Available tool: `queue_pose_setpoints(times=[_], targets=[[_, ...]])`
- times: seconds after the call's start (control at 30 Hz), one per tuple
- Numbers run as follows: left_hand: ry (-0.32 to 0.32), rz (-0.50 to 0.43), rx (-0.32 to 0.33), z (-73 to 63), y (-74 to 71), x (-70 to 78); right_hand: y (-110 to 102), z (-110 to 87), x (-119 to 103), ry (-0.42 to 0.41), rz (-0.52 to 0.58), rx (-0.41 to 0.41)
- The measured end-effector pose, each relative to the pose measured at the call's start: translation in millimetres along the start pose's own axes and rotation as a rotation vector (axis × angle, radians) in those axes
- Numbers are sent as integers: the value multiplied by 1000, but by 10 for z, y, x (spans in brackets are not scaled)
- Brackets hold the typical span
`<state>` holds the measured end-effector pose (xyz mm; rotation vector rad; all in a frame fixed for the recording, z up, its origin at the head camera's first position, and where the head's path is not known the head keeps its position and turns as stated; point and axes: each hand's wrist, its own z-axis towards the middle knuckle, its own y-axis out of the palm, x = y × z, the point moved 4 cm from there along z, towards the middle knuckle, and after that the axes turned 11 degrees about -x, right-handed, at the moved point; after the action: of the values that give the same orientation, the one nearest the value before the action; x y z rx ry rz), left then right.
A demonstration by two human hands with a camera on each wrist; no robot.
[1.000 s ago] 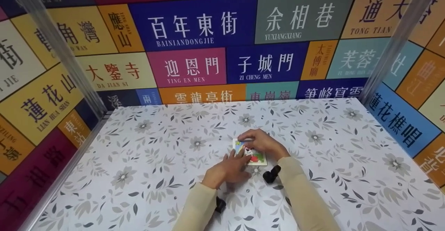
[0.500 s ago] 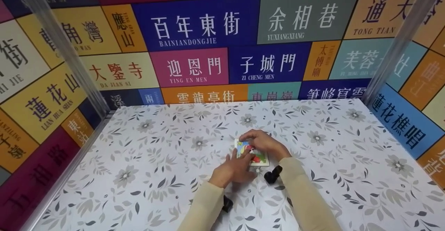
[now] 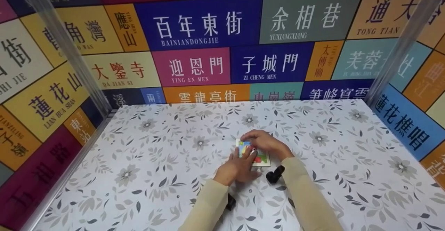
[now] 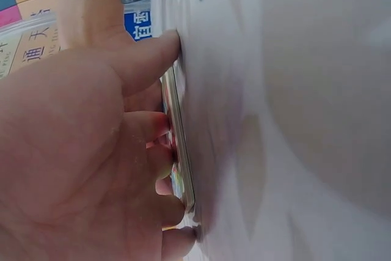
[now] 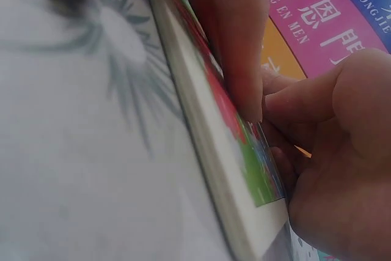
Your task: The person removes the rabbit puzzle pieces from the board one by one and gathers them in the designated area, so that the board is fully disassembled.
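Note:
A small flat picture board (image 3: 265, 160), with a cream border and a bright cartoon picture, lies on the patterned tabletop. My left hand (image 3: 238, 168) rests over its near left part, fingers stretched out and fingertips pressing the picture. Around the far side curls my right hand (image 3: 267, 143), gripping the board's far edge, its fingertips close to the left hand's. In the right wrist view, a left finger (image 5: 241, 47) touches the picture surface beside the right hand (image 5: 348, 120). The board's thin edge (image 4: 178, 145) shows under the left fingers in the left wrist view. Much of the picture is covered.
The table (image 3: 156, 161) has a white cover with grey leaves and flowers. Behind it stands a wall (image 3: 194, 22) of coloured panels with Chinese lettering. Clear upright strips (image 3: 74, 46) mark the corners. Black wrist devices (image 3: 275, 174) sit at both cuffs.
The left hand has shifted slightly right over the picture, its fingers moving on the surface. The right hand stays at the board's far edge. The whole view drifts slightly.

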<state>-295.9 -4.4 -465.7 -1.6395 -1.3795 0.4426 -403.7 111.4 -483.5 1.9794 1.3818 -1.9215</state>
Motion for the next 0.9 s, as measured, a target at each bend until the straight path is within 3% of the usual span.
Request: queue_pose_setpoints(times=[0.17,0.43,0.67,0.9], targets=[[12,7,11,1,-1,11,5,10,19,-5,5,14],[-30,-2,3,10,6,23,3,-5,23,16,46,11],[-5,-15,15,8,5,16,9,-25,-5,-47,61,-30],[5,-34,21,3,5,9,12,-11,10,-9,83,-4]])
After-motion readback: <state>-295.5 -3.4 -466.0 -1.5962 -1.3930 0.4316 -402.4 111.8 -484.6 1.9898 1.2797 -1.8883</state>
